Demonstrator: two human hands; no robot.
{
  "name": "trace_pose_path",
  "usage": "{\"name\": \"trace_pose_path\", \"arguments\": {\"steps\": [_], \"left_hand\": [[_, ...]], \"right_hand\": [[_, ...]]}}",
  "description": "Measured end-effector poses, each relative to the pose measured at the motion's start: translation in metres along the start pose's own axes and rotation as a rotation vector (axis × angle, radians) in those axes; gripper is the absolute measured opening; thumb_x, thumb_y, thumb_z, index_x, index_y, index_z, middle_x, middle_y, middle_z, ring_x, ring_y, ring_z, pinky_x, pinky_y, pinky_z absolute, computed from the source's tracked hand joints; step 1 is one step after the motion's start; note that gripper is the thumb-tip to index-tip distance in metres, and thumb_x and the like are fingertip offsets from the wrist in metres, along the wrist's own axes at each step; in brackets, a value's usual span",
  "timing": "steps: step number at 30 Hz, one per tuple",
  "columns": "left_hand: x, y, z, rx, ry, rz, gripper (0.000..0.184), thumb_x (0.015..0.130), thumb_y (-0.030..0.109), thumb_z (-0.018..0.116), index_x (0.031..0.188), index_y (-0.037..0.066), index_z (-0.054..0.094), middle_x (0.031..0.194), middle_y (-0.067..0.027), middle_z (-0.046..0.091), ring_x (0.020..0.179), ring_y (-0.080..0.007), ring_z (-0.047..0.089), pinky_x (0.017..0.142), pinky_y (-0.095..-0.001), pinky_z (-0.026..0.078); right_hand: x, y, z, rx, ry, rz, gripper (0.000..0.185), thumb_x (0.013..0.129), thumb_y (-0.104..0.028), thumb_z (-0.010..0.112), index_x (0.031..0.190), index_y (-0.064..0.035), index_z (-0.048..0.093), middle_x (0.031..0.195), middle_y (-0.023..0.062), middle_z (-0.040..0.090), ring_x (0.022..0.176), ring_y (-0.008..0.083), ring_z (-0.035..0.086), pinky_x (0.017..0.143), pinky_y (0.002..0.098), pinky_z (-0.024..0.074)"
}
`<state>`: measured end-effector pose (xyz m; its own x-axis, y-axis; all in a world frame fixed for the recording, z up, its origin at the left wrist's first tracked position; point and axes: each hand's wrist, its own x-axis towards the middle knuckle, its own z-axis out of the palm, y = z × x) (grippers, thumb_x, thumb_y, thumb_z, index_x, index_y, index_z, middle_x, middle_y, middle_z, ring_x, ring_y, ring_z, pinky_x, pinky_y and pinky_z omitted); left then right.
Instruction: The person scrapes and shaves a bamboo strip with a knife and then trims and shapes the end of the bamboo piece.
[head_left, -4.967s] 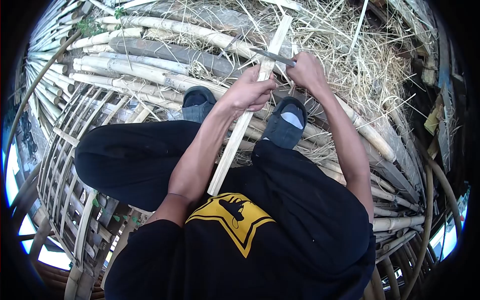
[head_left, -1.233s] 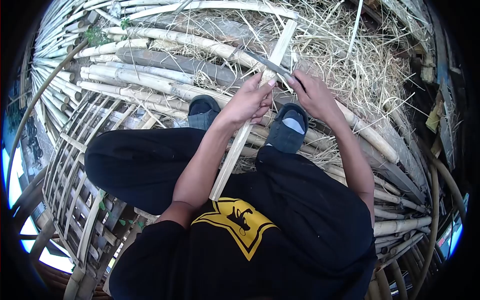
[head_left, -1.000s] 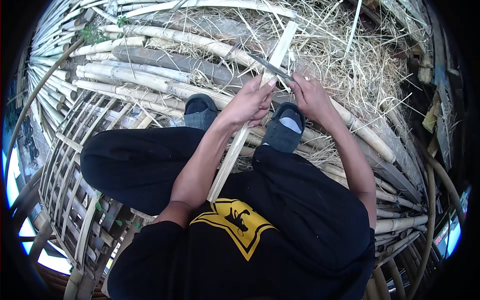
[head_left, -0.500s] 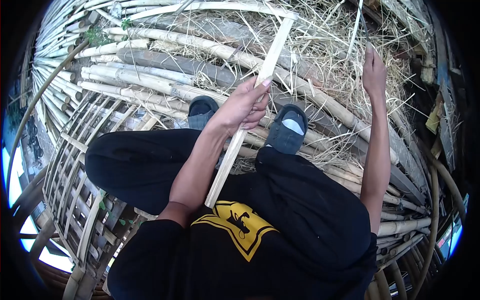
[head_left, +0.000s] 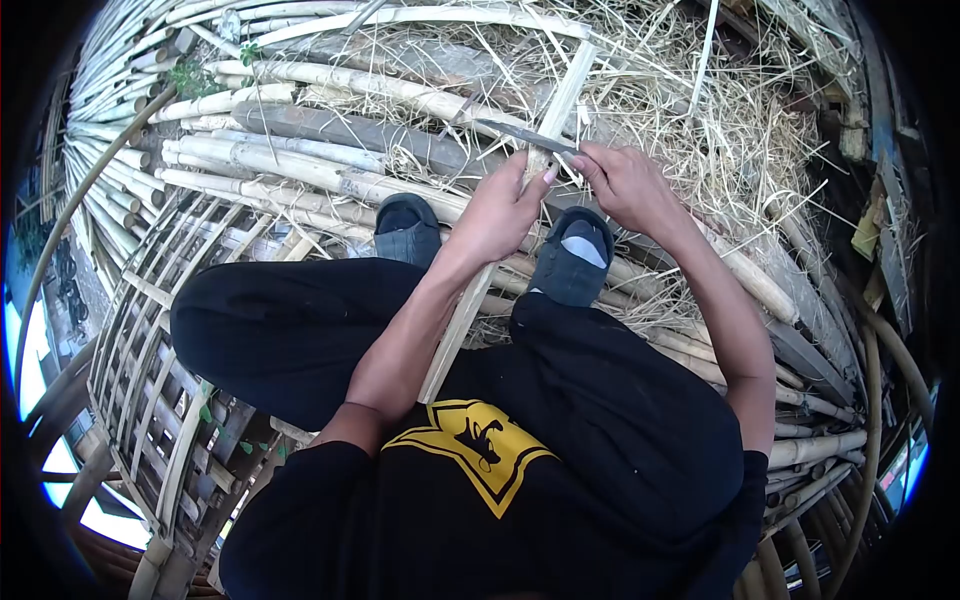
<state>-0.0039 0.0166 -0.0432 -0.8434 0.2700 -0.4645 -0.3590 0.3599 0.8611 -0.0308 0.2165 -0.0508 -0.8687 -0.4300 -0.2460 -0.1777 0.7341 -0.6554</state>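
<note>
My left hand (head_left: 502, 208) is closed around a long, pale bamboo strip (head_left: 457, 335), which runs from my lap up and away past my feet. A knife (head_left: 527, 136) is gripped in my right hand (head_left: 628, 190); its dark blade lies across the strip just beyond my left fingers, tip pointing left. The knife's handle is mostly hidden in my fist. Beneath both hands are my sandalled feet (head_left: 572, 262), resting on bamboo poles.
Bamboo poles (head_left: 330, 180) and dark planks cover the ground. Thin shavings (head_left: 660, 120) are heaped ahead and to the right. A woven bamboo lattice (head_left: 140, 370) stands at the left, near a bundle of poles (head_left: 95, 130). Curved poles rise at both sides.
My right hand has come in from the far right with the knife, bringing the blade onto the strip. My left hand keeps its hold on the strip, shifted slightly.
</note>
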Motion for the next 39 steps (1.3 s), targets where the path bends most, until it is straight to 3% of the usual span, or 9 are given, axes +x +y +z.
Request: {"name": "trace_pose_path", "arguments": {"steps": [2, 6, 9, 11, 15, 17, 19, 25, 39], "left_hand": [[-0.002, 0.003, 0.000, 0.173, 0.007, -0.050, 0.033, 0.098, 0.026, 0.052, 0.106, -0.006, 0.051, 0.076, -0.0254, 0.062, 0.074, -0.0380, 0.063, 0.069, -0.0472, 0.045], [0.001, 0.007, -0.003, 0.231, 0.019, -0.044, 0.033, 0.098, 0.026, 0.052, 0.106, -0.006, 0.051, 0.077, -0.0273, 0.061, 0.077, -0.0420, 0.063, 0.069, -0.0476, 0.045], [-0.010, 0.015, -0.010, 0.162, 0.004, -0.178, 0.033, 0.098, 0.026, 0.052, 0.104, -0.006, 0.051, 0.078, -0.0262, 0.062, 0.077, -0.0429, 0.063, 0.069, -0.0477, 0.046], [-0.027, 0.008, -0.012, 0.147, -0.022, -0.105, 0.032, 0.099, 0.026, 0.052, 0.105, -0.005, 0.051, 0.079, -0.0237, 0.062, 0.072, -0.0338, 0.063, 0.066, -0.0437, 0.045], [-0.018, 0.019, -0.016, 0.025, -0.082, -0.178, 0.033, 0.099, 0.027, 0.052, 0.111, -0.003, 0.051, 0.073, -0.0155, 0.057, 0.065, -0.0192, 0.057, 0.060, -0.0375, 0.044], [-0.014, 0.024, -0.013, -0.017, -0.088, -0.100, 0.031, 0.100, 0.028, 0.051, 0.110, -0.001, 0.051, 0.066, -0.0066, 0.052, 0.057, -0.0125, 0.050, 0.053, -0.0325, 0.042], [-0.017, 0.035, -0.012, -0.313, -0.174, -0.207, 0.019, 0.102, 0.027, 0.049, 0.107, 0.009, 0.045, 0.056, 0.0073, 0.035, 0.037, -0.0005, 0.030, 0.031, -0.0198, 0.023], [-0.016, 0.030, -0.012, -0.318, -0.187, -0.209, 0.025, 0.101, 0.027, 0.050, 0.111, 0.004, 0.052, 0.056, 0.0052, 0.041, 0.042, -0.0037, 0.036, 0.036, -0.0240, 0.028], [-0.010, 0.025, -0.014, -0.450, -0.185, -0.296, 0.019, 0.102, 0.027, 0.047, 0.104, 0.008, 0.043, 0.057, 0.0063, 0.036, 0.039, -0.0034, 0.030, 0.033, -0.0230, 0.024]], "right_hand": [[0.001, 0.006, -0.001, -0.040, 0.014, -0.019, 0.037, 0.099, -0.037, 0.044, 0.086, -0.0050, 0.056, 0.060, 0.0186, 0.053, 0.063, 0.0409, 0.056, 0.058, 0.0496, 0.0420], [0.011, 0.029, 0.008, -0.178, 0.090, -0.086, 0.035, 0.098, -0.039, 0.046, 0.094, -0.0077, 0.061, 0.056, 0.0172, 0.054, 0.054, 0.0368, 0.056, 0.053, 0.0473, 0.0437], [0.024, 0.074, -0.004, -0.304, 0.149, 0.246, 0.044, 0.101, -0.041, 0.036, 0.093, -0.0066, 0.061, 0.064, 0.0167, 0.060, 0.058, 0.0353, 0.060, 0.054, 0.0469, 0.0464], [0.019, 0.175, -0.045, -0.332, 0.233, 0.557, 0.052, 0.102, -0.042, 0.028, 0.095, -0.0037, 0.062, 0.071, 0.0182, 0.064, 0.066, 0.0376, 0.064, 0.061, 0.0484, 0.0483], [-0.022, 0.171, -0.090, -0.132, 0.610, 0.556, 0.058, 0.100, -0.050, 0.034, 0.103, 0.0006, 0.063, 0.079, 0.0204, 0.063, 0.077, 0.0333, 0.061, 0.073, 0.0442, 0.0458], [-0.025, 0.136, -0.088, -0.067, 0.473, 0.531, 0.058, 0.100, -0.051, 0.037, 0.099, 0.0014, 0.062, 0.075, 0.0174, 0.061, 0.069, 0.0296, 0.055, 0.068, 0.0406, 0.0433], [-0.020, 0.095, -0.068, 0.118, 0.316, 0.455, 0.057, 0.101, -0.049, 0.038, 0.088, 0.0034, 0.056, 0.064, 0.0130, 0.050, 0.062, 0.0231, 0.044, 0.061, 0.0382, 0.0387], [-0.004, 0.001, -0.009, 0.131, 0.046, -0.008, 0.043, 0.100, -0.037, 0.044, 0.082, 0.0000, 0.056, 0.064, 0.0219, 0.055, 0.064, 0.0407, 0.056, 0.062, 0.0476, 0.0426], [0.031, 0.061, 0.006, -0.231, 0.165, -0.132, 0.049, 0.099, -0.052, 0.039, 0.080, -0.0089, 0.053, 0.052, 0.0118, 0.051, 0.049, 0.0304, 0.054, 0.049, 0.0437, 0.0418]]}}
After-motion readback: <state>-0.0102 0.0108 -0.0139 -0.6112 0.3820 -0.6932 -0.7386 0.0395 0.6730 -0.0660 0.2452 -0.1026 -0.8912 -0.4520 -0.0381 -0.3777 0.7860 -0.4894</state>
